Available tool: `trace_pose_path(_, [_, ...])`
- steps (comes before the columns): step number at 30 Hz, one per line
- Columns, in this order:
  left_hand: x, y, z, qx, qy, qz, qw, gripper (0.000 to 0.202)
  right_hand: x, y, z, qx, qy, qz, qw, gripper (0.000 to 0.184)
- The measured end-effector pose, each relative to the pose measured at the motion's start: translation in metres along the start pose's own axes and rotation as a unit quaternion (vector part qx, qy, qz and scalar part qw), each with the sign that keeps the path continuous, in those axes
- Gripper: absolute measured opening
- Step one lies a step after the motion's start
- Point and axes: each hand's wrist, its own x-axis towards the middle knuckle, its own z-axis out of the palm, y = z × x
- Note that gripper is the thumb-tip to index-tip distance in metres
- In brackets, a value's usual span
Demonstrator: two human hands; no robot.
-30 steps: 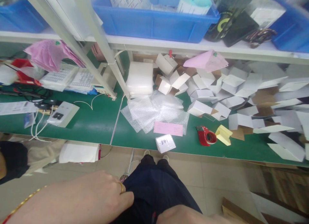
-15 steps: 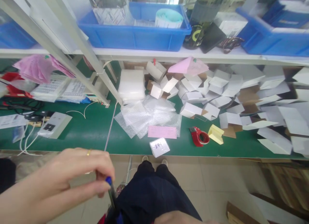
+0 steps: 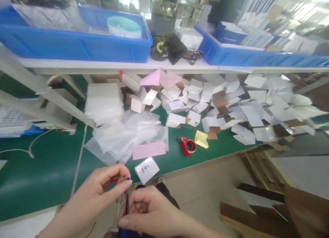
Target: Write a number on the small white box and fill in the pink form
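At the upper left of the frame a long blue bin [image 3: 77, 48] sits on the white shelf [image 3: 164, 67], holding clear plastic sheets and a pale green roll of tape [image 3: 124, 26]. Under the shelf, at left centre, a stack of white foam sheets [image 3: 104, 101] stands on the green bench [image 3: 38, 169], with loose bubble wrap bags [image 3: 123, 137] spread in front of it.

At the lower left, the left hand [image 3: 102, 193] pinches the blue-tipped top of a pen [image 3: 125, 200] between thumb and fingertips. The pen stands nearly upright at the bottom centre, just off the bench's front edge. The right hand [image 3: 147, 212] touches it from the other side, its fingers curled about the barrel.

Just above the hands, a small white packet [image 3: 146, 170] lies on the bench edge with handwritten digits that read roughly "34", the last mark unclear. Beside it is a pink slip [image 3: 149, 150]; its print is too small to read.

At the centre, a red tape dispenser [image 3: 186, 145] rests next to a yellow folded card [image 3: 201, 139]. Behind them a heap of small white cartons [image 3: 218, 104] runs to the right, some open with brown insides.

At the upper right, a second blue bin [image 3: 244, 53] holds stacked blue and white boxes, blurred.
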Motion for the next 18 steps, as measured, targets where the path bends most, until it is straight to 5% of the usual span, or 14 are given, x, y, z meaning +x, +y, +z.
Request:
trace_pose_path(3, [0.027, -0.022, 0.035, 0.003, -0.033, -0.001, 0.999, 0.035, 0.008, 0.021, -0.032, 0.034, 0.105, -0.022, 0.994, 0.051])
trace_pose_path(6, [0.039, -0.055, 0.076, 0.003, -0.102, -0.040, 0.994, 0.033, 0.006, 0.043, -0.074, 0.070, 0.264, -0.079, 0.959, 0.050])
trace_pose_path(8, [0.043, -0.078, 0.103, -0.001, -0.115, -0.067, 0.991, 0.036, 0.004, 0.057, -0.100, 0.094, 0.316, -0.085, 0.940, 0.048])
trace_pose_path(14, [0.073, -0.122, 0.160, -0.060, -0.045, -0.063, 0.995, 0.041, 0.014, 0.093, -0.151, 0.120, 0.284, -0.035, 0.951, 0.044])
trace_pose_path(18, [0.087, -0.148, 0.180, -0.138, -0.063, -0.126, 0.980, 0.047, 0.024, 0.083, -0.196, 0.128, 0.303, -0.044, 0.943, 0.041])
